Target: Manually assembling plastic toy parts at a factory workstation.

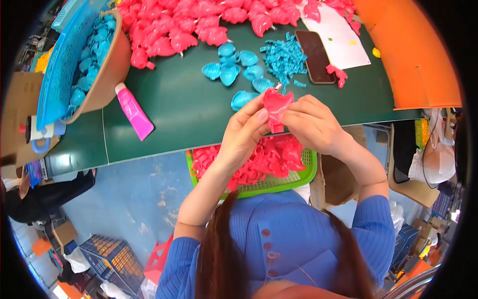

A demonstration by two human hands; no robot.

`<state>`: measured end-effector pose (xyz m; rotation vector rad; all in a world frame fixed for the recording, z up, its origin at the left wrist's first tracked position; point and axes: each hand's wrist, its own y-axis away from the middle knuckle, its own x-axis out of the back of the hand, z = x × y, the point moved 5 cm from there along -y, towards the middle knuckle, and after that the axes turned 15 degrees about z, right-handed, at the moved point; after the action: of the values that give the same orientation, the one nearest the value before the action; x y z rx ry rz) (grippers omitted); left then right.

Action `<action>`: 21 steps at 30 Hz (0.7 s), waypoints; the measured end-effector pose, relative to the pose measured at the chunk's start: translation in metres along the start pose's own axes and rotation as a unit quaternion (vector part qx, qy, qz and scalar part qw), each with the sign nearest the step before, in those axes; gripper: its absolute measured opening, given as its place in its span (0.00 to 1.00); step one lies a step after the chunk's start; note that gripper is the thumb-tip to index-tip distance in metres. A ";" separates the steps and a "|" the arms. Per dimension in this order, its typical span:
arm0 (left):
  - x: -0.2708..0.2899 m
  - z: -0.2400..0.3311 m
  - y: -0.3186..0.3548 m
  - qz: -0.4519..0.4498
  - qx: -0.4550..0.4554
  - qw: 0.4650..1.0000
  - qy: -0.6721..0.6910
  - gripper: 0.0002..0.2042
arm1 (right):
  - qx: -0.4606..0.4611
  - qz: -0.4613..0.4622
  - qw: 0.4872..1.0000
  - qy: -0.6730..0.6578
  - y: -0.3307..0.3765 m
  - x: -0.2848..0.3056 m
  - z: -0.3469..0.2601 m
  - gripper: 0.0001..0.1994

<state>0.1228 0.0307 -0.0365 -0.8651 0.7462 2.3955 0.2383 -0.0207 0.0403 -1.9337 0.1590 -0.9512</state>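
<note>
Over the table's front edge I hold a hollow pink plastic shell piece (277, 103), its open side up. A small silvery metal tip (279, 86) shows at its far end. My left hand (245, 124) pinches the shell's left side between thumb and fingers. On its right side, the closed fingers of my right hand (314, 122) press at the rim; whether they hold a smaller part too is hidden. Below my hands, a green basket (312, 169) holds many pink plastic parts (271, 158). Just beyond the shell lie several blue shell halves (229, 70) and a pile of small blue pieces (285, 57).
Pink assembled pieces (169, 25) cover the table's far side. A dark phone (314, 56) lies beside white paper (343, 40) and a small pink part (337, 74). At left are a pink tube (133, 112) and a tan bowl (107, 74) of blue shells; an orange bin (413, 55) stands right.
</note>
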 end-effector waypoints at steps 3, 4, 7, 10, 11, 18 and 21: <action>0.005 -0.001 0.019 0.037 -0.023 0.999 0.020 0.18 | 0.009 0.003 1.000 -0.013 0.004 -0.011 -0.016 0.15; 0.011 -0.001 0.021 0.049 -0.017 0.999 0.015 0.17 | 0.015 0.002 1.000 -0.014 0.003 -0.014 -0.020 0.14; 0.019 0.000 0.027 0.088 -0.004 0.996 0.014 0.14 | 0.004 -0.011 0.999 -0.031 0.001 -0.022 -0.029 0.14; 0.029 0.009 0.031 0.106 -0.015 0.993 -0.039 0.12 | -0.145 0.066 0.986 -0.053 -0.007 -0.016 -0.012 0.13; 0.032 0.010 0.032 0.107 -0.013 0.993 -0.038 0.12 | -0.147 0.065 0.986 -0.053 -0.008 -0.020 -0.010 0.13; 0.033 0.009 0.035 0.092 0.010 0.994 -0.052 0.17 | -0.471 0.041 0.833 -0.286 0.018 -0.059 0.015 0.10; 0.027 0.000 0.045 0.071 -0.040 0.994 -0.071 0.22 | -0.458 0.078 0.848 -0.254 0.018 -0.058 0.014 0.09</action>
<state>0.0771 0.0043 -0.0404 -0.6848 0.6812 2.5980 0.2125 0.0064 -0.0102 -2.9189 0.5213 -0.1847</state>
